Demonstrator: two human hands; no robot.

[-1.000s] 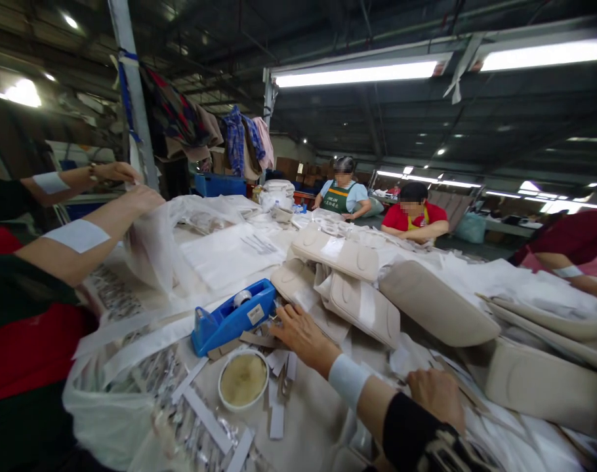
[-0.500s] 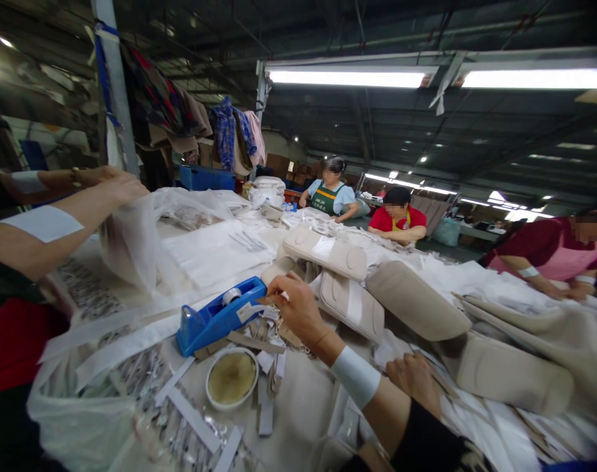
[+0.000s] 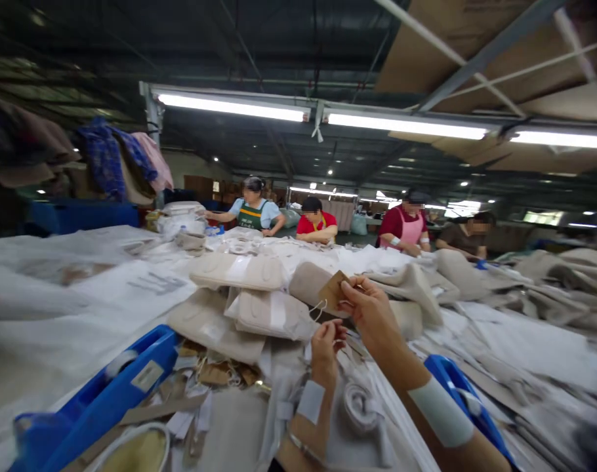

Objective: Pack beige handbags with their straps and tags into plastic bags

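Stack of beige bags (image 3: 266, 314) sets the nearest edge; a blue tape dispenser (image 3: 104, 406) nearer the wearer on its left and a second dispenser (image 3: 488, 426) well to its right limit sideways swing, so free room seems to lie above its right edge. Just right of the stack, the right hand (image 3: 370, 305) pinches a brown tag (image 3: 332, 292); the left hand (image 3: 325, 351), slightly nearer the wearer, is half-curled, its grip impossible to tell. Best keep the tag steady, its white string (image 3: 322, 303) untwisted.

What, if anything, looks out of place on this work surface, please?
The loose brown tags and pale strips look untidy, jumbled at mixed angles beside the blue tape dispenser on the picture's left. No spill is evident.
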